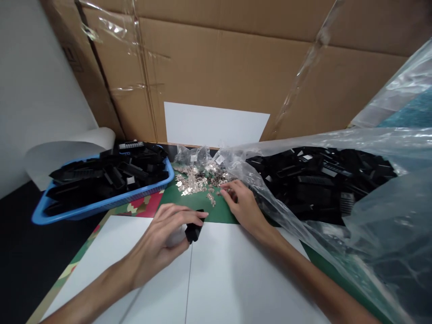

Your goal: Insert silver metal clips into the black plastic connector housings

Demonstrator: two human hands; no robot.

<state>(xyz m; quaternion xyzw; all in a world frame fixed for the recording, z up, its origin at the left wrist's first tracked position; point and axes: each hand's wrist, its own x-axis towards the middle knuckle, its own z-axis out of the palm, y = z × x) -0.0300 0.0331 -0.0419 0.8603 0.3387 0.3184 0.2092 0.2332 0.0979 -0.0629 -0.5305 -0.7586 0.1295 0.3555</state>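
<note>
A left hand (pixel 165 230) is gripping a small black plastic part (pixel 193 232) while a right hand (pixel 245 203) is hovering by a pile of small metal pieces (pixel 194 181).

Operating from a distance, I am judging the part light, stiff and a little slick, hardly fragile, and I am favouring its long sides for a hold; the metal pieces are looking thin and flat, probably easiest to take by their edges. The left fingers are clamping the part between thumb and fingertips, near the line where a white sheet (pixel 216 274) is meeting a green mat (pixel 224 213). The right thumb and forefinger are curling close together at the pile's near right edge; whether they are pinching a piece, I am unable to tell.
</note>
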